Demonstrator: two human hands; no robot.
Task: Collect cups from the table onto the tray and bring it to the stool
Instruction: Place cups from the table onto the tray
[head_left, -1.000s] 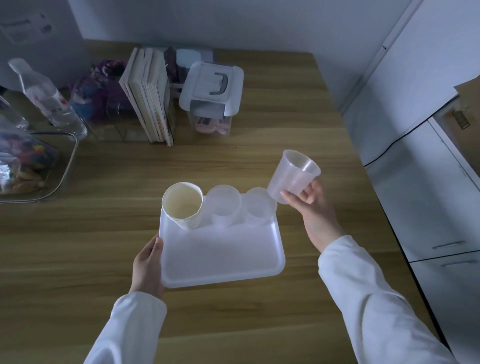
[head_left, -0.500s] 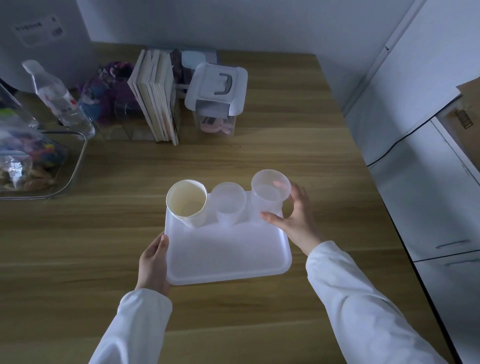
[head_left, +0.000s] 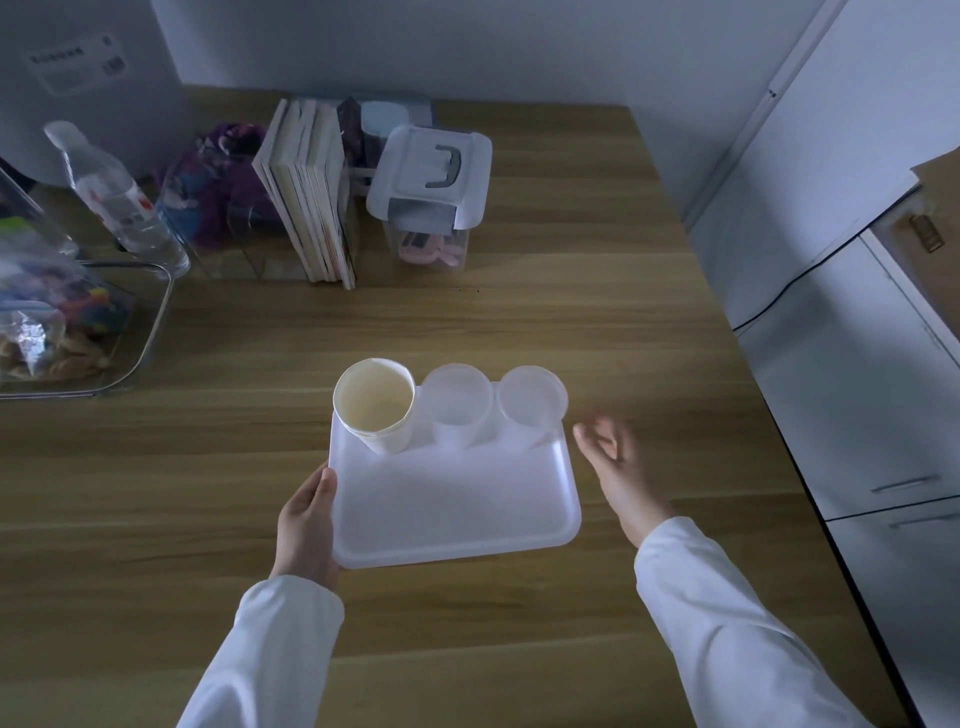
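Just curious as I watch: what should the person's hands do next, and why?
Probably bring the open right hand onto the right rim of the white plastic tray. Three cups already stand along its far edge, the left hand grips the left rim, and no loose cup shows on the wooden table.

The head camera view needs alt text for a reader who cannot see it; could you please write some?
A white tray on a wooden table holds a paper cup and two clear plastic cups in a row. The left hand grips the tray's edge; the right hand hovers open beside it.

Three cups (head_left: 460, 405) – one tray (head_left: 457, 509) – two hands (head_left: 306, 525).
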